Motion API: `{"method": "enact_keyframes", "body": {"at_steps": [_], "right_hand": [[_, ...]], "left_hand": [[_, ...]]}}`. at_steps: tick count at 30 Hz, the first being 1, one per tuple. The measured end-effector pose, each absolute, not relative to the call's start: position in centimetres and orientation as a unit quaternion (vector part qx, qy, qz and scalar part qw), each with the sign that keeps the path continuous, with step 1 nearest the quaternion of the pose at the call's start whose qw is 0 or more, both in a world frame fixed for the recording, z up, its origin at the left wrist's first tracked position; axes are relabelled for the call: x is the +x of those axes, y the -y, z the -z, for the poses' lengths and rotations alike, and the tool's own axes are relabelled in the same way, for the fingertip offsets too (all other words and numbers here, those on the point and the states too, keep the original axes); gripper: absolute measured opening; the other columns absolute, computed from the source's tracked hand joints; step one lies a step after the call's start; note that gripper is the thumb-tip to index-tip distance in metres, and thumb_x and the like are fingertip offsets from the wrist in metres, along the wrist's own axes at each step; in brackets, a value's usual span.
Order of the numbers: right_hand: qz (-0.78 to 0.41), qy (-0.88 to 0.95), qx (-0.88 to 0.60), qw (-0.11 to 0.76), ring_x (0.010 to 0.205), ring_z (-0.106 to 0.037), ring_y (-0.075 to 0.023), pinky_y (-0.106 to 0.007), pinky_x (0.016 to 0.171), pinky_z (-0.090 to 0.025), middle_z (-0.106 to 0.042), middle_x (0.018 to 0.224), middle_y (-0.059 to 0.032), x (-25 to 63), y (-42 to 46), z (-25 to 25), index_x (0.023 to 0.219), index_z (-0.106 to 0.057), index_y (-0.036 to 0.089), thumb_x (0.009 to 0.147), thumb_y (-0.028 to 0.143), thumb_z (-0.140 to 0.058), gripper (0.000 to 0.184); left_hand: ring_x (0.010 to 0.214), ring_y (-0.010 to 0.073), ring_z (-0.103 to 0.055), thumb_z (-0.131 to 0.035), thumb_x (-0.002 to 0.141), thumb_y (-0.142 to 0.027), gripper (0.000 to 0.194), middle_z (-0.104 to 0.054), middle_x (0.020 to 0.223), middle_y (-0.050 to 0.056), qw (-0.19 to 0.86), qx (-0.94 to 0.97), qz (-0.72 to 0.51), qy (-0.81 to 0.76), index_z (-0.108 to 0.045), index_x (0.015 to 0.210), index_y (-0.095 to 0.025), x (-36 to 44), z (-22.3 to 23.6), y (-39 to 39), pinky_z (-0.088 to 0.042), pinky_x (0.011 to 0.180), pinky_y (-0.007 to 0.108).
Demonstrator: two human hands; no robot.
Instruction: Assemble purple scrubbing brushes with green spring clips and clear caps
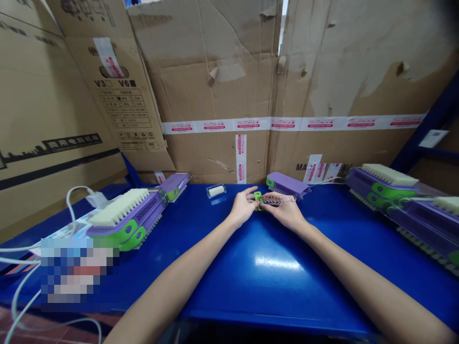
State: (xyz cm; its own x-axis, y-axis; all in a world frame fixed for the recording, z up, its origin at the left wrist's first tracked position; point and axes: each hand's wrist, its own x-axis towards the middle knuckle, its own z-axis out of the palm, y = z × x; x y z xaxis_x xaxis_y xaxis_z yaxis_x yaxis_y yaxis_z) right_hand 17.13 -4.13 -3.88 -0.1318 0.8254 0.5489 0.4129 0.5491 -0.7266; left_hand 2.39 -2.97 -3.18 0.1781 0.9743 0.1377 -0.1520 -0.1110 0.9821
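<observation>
In the middle of the blue table, my left hand (244,206) pinches a small green plastic end piece (258,197) between thumb and fingers, with some other fingers stretched out. My right hand (288,215) is closed on the same piece from the other side. A copper-coloured coil-like part (281,199) extends rightward from the green piece, along the top of my right hand. Whether the two are joined is hidden by my fingers. Just behind my right hand lies a purple housing (287,183) with a green end. A clear cylinder with a cream roll inside (216,190) lies left of my left hand.
Purple-and-green brush units with cream bristles stand at left (125,215) and right (383,186). A smaller purple unit (175,185) is at the back left. White cables (73,205) run along the left side. Cardboard walls (215,95) close off the back and left.
</observation>
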Motion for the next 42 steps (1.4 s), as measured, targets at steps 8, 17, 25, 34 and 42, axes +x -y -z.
{"method": "enact_keyframes", "body": {"at_steps": [8,17,25,34,42], "right_hand": [[-0.279,0.731,-0.427,0.454,0.076,-0.069,-0.0215,-0.033,0.071,-0.056,-0.072,0.08,-0.0053,17.5,4.1,3.5,0.079,-0.067,0.017,0.07,0.029,-0.067,0.015],[-0.244,0.777,-0.388,0.432,0.075,-0.068,-0.019,-0.03,0.069,-0.055,-0.072,0.087,-0.005,18.0,4.3,3.6,0.103,-0.067,0.018,0.073,0.028,-0.063,0.031],[-0.211,0.782,-0.4,0.429,0.066,-0.066,-0.0165,-0.027,0.061,-0.053,-0.071,0.077,-0.0037,18.1,4.4,3.4,0.093,-0.068,0.016,0.076,0.033,-0.062,0.024],[-0.158,0.819,-0.376,0.403,0.072,-0.066,-0.0164,-0.026,0.067,-0.051,-0.071,0.091,-0.0052,18.3,4.5,3.2,0.104,-0.066,0.017,0.076,0.025,-0.059,0.029],[-0.126,0.827,-0.4,0.374,0.068,-0.064,-0.0158,-0.025,0.063,-0.048,-0.071,0.079,-0.0042,18.1,4.4,2.9,0.08,-0.067,0.017,0.078,0.027,-0.058,0.014]], "left_hand": [[0.07,0.0164,-0.065,-0.066,0.066,-0.002,0.039,-0.069,0.087,0.012,0.551,0.527,-0.507,-0.404,-0.061,0.105,-0.008,2.7,3.1,3.4,-0.053,0.06,0.026],[0.062,0.0159,-0.064,-0.066,0.068,-0.006,0.036,-0.069,0.078,0.009,0.527,0.56,-0.483,-0.418,-0.062,0.103,-0.008,2.5,3.4,2.9,-0.053,0.058,0.028],[0.068,0.0166,-0.065,-0.068,0.069,-0.01,0.038,-0.069,0.087,0.012,0.561,0.574,-0.446,-0.396,-0.06,0.106,-0.008,2.1,3.2,3.0,-0.054,0.062,0.03],[0.069,0.0157,-0.065,-0.056,0.07,0.003,0.04,-0.068,0.088,0.012,0.554,0.582,-0.421,-0.422,-0.057,0.109,-0.007,2.4,2.7,3.2,-0.055,0.059,0.026],[0.062,0.0147,-0.063,-0.053,0.076,-0.003,0.029,-0.067,0.075,0.008,0.512,0.617,-0.408,-0.437,-0.06,0.104,-0.006,2.3,2.7,3.2,-0.053,0.054,0.025]]}}
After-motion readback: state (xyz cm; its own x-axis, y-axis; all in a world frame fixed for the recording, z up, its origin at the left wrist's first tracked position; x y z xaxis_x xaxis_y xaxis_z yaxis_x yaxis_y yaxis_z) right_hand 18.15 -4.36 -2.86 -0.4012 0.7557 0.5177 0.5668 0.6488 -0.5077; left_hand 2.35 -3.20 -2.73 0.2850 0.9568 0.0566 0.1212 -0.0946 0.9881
